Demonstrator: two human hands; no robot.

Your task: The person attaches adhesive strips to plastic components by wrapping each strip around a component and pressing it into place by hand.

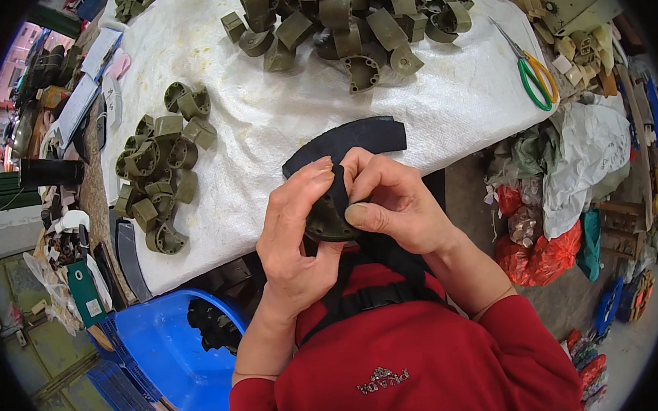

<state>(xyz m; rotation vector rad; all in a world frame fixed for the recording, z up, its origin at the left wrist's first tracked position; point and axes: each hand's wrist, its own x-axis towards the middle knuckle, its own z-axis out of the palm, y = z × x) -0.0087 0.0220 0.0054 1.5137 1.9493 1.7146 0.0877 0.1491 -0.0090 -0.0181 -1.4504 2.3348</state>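
Note:
In front of my chest, my left hand [294, 234] is closed around a dark olive plastic part [327, 219] that shows small holes in its face. A narrow black strip [339, 184] lies along the part's right edge. My right hand [398, 205] pinches this strip between thumb and fingers, against the part. Just beyond my fingertips, a wide curved black piece [351, 138] rests on the white-covered table. Several olive curved plastic parts with holed ends lie in a small pile [157, 171] to the left, and a bigger heap [348, 27] sits at the far side.
White woven sheeting [241, 120] covers the table. Scissors [529, 73] with green and orange handles lie at its right edge. A blue basin [181, 373] holding black pieces stands below left. Red plastic bags [547, 256] and crumpled white sheeting [586, 159] are on the right.

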